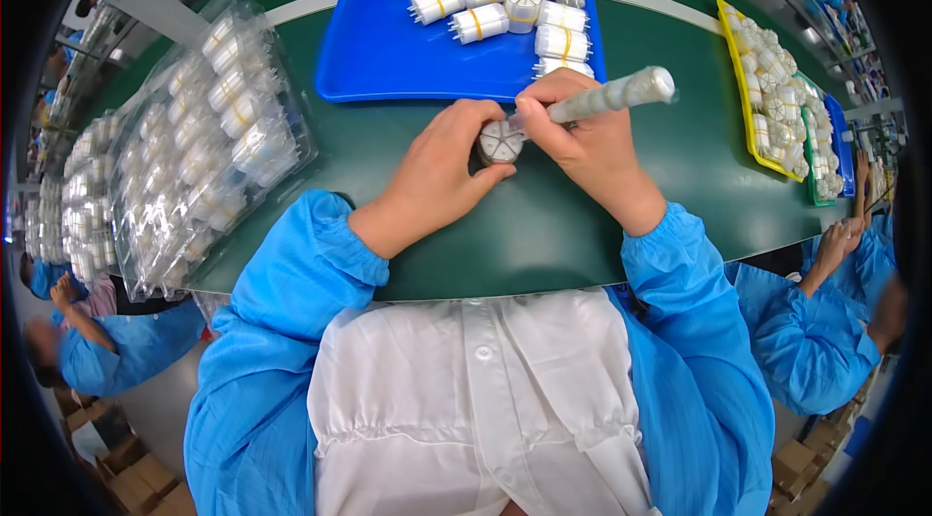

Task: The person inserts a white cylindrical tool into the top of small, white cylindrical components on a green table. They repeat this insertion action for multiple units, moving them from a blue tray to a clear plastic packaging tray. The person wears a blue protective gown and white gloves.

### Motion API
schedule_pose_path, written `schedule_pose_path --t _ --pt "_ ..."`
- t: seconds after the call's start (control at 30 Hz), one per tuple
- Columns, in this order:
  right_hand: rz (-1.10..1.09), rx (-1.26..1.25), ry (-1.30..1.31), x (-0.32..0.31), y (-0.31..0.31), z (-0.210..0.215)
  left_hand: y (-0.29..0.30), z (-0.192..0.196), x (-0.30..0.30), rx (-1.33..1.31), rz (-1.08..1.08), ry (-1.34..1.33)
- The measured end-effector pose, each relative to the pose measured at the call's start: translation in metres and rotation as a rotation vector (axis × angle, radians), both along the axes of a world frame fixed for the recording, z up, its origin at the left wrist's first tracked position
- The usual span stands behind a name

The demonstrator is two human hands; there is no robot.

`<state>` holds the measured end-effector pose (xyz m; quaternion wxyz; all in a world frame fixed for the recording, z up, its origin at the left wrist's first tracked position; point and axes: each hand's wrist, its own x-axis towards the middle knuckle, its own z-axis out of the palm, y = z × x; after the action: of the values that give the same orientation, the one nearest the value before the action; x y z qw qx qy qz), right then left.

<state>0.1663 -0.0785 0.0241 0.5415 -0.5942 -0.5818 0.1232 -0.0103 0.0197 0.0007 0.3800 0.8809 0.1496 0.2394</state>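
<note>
My left hand (437,171) is closed around a short white cylindrical part (501,147), which stands on the green table with its round, segmented end facing up. In my right hand (592,147) is a thick, pale pen-shaped tool (621,95), gripped like a pen and slanting up to the right. Its tip points down at the rim of the part's upper end; whether it touches there I cannot tell. Just beyond my hands lies a blue tray (335,85) with several white cylinders (480,23) banded in yellow, some with thin pins at one end.
Clear plastic trays (214,142) packed with similar cylinders are stacked at the left. To the right, a yellow tray (743,118) and a green tray (814,188) hold more. Co-workers in blue sleeves sit at both sides (806,341). The table's near edge (485,299) runs in front of me.
</note>
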Motion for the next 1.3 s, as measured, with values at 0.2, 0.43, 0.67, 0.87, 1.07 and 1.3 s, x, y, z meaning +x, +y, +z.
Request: schedule_pose_path --t 0.2,0.43,0.67,0.87,1.07,1.3 --pt "-0.040 -0.039 0.028 0.005 0.001 -0.005 -0.001 -0.004 -0.004 -0.214 -0.019 -0.029" --pt "-0.002 -0.051 -0.004 0.007 0.000 -0.010 0.001 0.000 -0.002 -0.192 -0.047 0.032" --pt "-0.008 -0.130 0.027 -0.005 0.000 -0.010 0.005 -0.005 0.003 0.159 0.052 -0.062" --pt "-0.037 -0.097 0.252 -0.002 -0.005 -0.006 0.000 -0.003 0.003 0.000 0.121 -0.080" --pt "-0.024 -0.064 0.157 -0.002 -0.003 -0.009 -0.003 -0.007 0.001 -0.082 0.037 -0.136" --pt "-0.001 0.000 0.012 -0.007 0.001 -0.018 -0.004 0.001 0.005 0.127 0.048 -0.129"
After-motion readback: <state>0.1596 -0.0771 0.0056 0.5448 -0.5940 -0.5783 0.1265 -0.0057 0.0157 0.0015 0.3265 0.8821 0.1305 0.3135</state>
